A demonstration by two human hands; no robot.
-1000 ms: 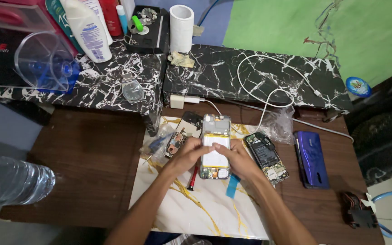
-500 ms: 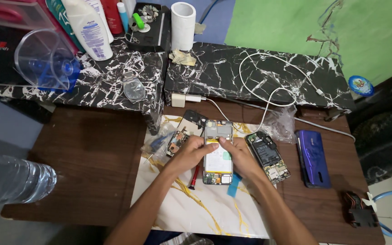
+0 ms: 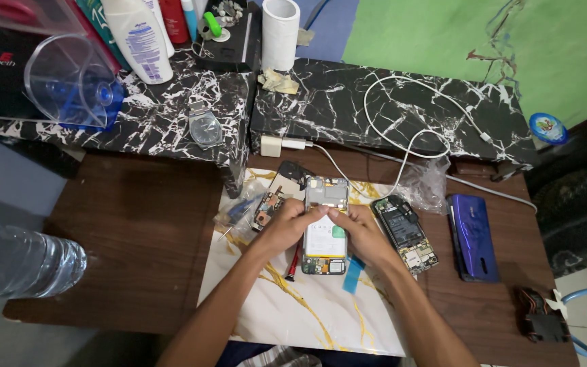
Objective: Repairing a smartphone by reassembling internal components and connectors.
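An opened phone (image 3: 325,239) with its back off lies on a white and gold marbled mat (image 3: 307,312); its white battery and circuit boards show. My left hand (image 3: 287,228) grips the phone's left edge, thumb pressing near the top of the battery. My right hand (image 3: 361,234) holds the right edge, fingertips meeting the left thumb over the phone. A red-handled tool (image 3: 295,261) and a blue pry pick (image 3: 353,275) lie on the mat beside the phone.
A second opened phone (image 3: 405,232) and a blue back cover (image 3: 472,236) lie to the right. Small parts (image 3: 270,204) sit at the mat's top left. Behind, marbled shelves (image 3: 388,115) carry a white cable (image 3: 409,129), charger (image 3: 273,145), watch (image 3: 205,128). Water bottle (image 3: 15,258) at left.
The phone and both hands have shifted slightly down the mat toward me; the grip looks the same.
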